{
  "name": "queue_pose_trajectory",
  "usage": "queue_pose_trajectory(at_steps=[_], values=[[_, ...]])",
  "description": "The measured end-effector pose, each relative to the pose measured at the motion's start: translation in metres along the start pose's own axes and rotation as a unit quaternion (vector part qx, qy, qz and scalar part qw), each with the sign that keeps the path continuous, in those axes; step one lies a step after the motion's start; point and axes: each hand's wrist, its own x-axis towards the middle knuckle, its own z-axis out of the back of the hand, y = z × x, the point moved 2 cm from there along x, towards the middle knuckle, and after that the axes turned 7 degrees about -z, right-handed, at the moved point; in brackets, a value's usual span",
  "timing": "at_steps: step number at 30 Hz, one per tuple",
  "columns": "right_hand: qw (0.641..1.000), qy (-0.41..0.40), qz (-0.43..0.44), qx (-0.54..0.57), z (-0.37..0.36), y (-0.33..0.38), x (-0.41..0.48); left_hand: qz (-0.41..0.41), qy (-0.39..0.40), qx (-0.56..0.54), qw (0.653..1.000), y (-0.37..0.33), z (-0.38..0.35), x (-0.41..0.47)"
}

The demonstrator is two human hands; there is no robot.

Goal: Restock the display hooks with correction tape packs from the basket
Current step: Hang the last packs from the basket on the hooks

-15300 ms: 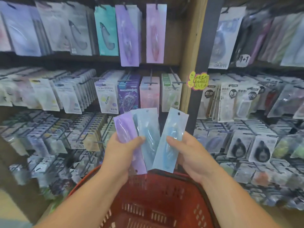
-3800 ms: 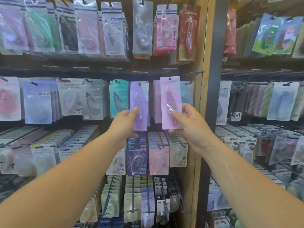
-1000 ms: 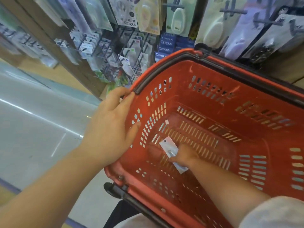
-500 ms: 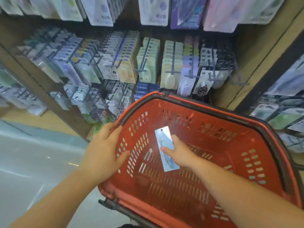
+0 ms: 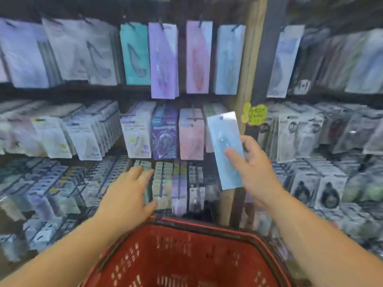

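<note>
Right hand [image 5: 255,168], mine: grips one light-blue correction tape pack [image 5: 224,150], thumb laid across its front, fingers behind its right edge.

The pack: held up above the far rim of the red basket [image 5: 207,226], tilted with its top leaning left and the hang-hole end uppermost. It sits in front of the middle row of stock, just right of a pink box [image 5: 191,134].

Left hand [image 5: 128,195], mine: relaxed, fingers straight, palm down, holding nothing, above the basket's far left corner.

Basket: low in view, between my forearms.

Top display hooks, left to right: teal pack [image 5: 135,56], purple pack [image 5: 163,61], pink pack [image 5: 199,59], pale blue pack [image 5: 227,61], all hanging.

Wooden post [image 5: 246,65]: yellow-green tag [image 5: 254,117], near the held pack's top.
</note>
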Motion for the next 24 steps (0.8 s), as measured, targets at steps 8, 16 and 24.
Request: queue_pose_trajectory(at_steps=[8,16,24], values=[[0.981,-0.137,0.139,-0.018,0.034,0.117,0.081,-0.025,-0.149,0.038,0.988,-0.027,0.117,0.115],[0.981,-0.167,0.093,-0.037,0.020,0.145,0.124,0.034,-0.131,0.012,0.991,-0.032,0.127,0.130],[0.962,-0.268,0.025,-0.038,0.000,0.129,0.122,0.053,-0.130,-0.016,0.990,-0.021,0.117,0.129]])
